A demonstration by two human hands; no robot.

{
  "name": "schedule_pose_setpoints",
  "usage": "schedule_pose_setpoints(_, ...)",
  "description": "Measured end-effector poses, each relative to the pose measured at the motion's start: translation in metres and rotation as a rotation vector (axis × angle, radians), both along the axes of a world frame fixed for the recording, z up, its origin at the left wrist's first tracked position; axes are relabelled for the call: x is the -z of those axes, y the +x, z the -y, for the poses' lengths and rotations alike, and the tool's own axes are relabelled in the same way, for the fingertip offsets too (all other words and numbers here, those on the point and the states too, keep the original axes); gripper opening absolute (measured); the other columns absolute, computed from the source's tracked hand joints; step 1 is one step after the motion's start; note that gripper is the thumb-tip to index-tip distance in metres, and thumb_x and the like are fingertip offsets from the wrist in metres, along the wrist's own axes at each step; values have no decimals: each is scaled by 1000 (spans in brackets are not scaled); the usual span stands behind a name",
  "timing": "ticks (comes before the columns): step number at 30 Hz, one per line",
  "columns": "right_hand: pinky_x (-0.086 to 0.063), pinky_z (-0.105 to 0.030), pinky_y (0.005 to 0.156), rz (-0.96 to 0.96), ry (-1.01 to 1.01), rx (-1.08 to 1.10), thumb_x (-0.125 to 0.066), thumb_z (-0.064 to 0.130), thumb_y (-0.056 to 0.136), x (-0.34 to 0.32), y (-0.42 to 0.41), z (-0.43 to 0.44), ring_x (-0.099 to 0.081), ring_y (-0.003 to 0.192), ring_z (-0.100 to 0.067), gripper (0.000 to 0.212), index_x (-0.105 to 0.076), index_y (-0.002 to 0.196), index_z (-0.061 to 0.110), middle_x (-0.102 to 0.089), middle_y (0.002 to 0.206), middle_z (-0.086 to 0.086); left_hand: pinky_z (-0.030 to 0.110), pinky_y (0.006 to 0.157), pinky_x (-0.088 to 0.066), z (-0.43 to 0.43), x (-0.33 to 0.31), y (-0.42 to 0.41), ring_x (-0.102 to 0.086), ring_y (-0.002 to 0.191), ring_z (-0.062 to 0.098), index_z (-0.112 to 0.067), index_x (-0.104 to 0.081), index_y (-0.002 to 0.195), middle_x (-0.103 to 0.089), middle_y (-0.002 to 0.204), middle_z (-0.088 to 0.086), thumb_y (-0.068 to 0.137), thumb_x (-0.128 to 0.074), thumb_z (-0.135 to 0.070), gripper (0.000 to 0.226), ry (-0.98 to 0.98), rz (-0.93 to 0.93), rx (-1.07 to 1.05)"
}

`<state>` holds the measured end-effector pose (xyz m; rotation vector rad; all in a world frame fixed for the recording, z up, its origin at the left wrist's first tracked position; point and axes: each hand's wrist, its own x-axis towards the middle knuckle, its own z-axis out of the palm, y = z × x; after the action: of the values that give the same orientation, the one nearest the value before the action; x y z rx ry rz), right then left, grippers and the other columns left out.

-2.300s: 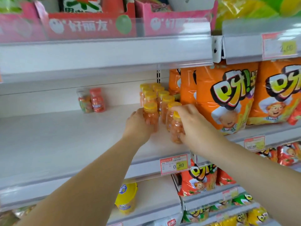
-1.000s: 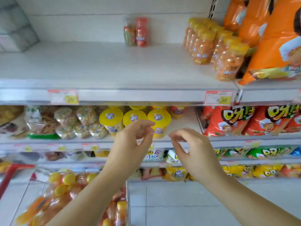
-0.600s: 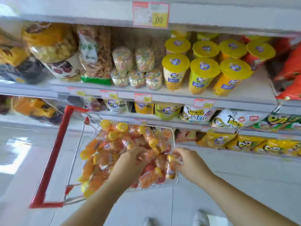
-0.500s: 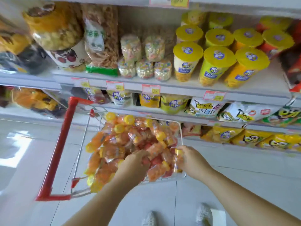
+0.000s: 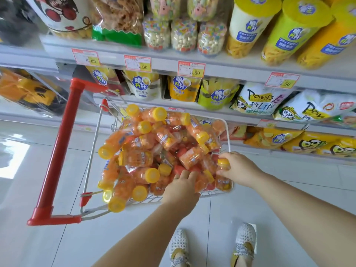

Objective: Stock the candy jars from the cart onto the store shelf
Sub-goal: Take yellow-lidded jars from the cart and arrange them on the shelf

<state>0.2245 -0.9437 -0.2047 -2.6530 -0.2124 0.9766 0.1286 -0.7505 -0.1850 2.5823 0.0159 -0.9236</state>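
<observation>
A wire cart with a red handle stands in front of me, heaped with orange candy jars that have yellow lids. My right hand grips one upright candy jar by its lid at the cart's near right corner. My left hand reaches into the near side of the heap, its fingers lying over jars; its grip is hidden. The upper shelf with the stocked jars is out of view.
Store shelves run along the far side, holding yellow-lidded snack tubs, small clear tubs and snack bags. Price tags line the shelf edges. White tiled floor lies around the cart; my shoes are below.
Both hands left the jars on the upper shelf and came down into the cart as my view dropped. My right hand has closed on a jar at the cart's corner.
</observation>
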Motion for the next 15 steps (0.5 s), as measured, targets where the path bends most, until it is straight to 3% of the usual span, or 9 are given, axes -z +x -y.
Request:
schedule_pose_setpoints(4, -48, -35, 87, 0, 47, -3, -80, 45, 74, -13, 1, 3, -56, 103, -18, 48, -58, 114, 30, -59, 117, 4, 39, 96, -45, 14, 5, 4, -44, 128, 28, -23, -33, 142, -46, 136, 3, 95, -56, -45, 57, 169, 66, 11)
schedule_pose_setpoints(8, -49, -32, 83, -4, 182, 25, -83, 40, 72, -42, 5, 15, -59, 95, -11, 40, -60, 104, 32, -61, 105, 10, 36, 97, -43, 19, -1, 9, -45, 124, 26, -21, -42, 135, -45, 135, 3, 92, -57, -44, 51, 229, 129, -1)
schedule_pose_setpoints(12, -49, -28, 79, 67, 284, 27, -84, 40, 71, -100, 27, 34, -60, 91, -5, 37, -59, 99, 38, -62, 101, 16, 33, 76, -50, 30, -44, 25, -57, 105, 22, -24, -36, 133, -40, 127, -4, 86, -55, -55, 59, 16, 161, -175)
schedule_pose_setpoints(15, -46, -26, 81, 180, 324, -11, -85, 37, 73, -164, 51, 53, -59, 92, -6, 40, -61, 106, 36, -61, 100, 19, 30, 75, -52, 48, -100, 51, -57, 91, 12, -29, -41, 121, -44, 114, -11, 77, -63, -49, 53, -232, 220, -349)
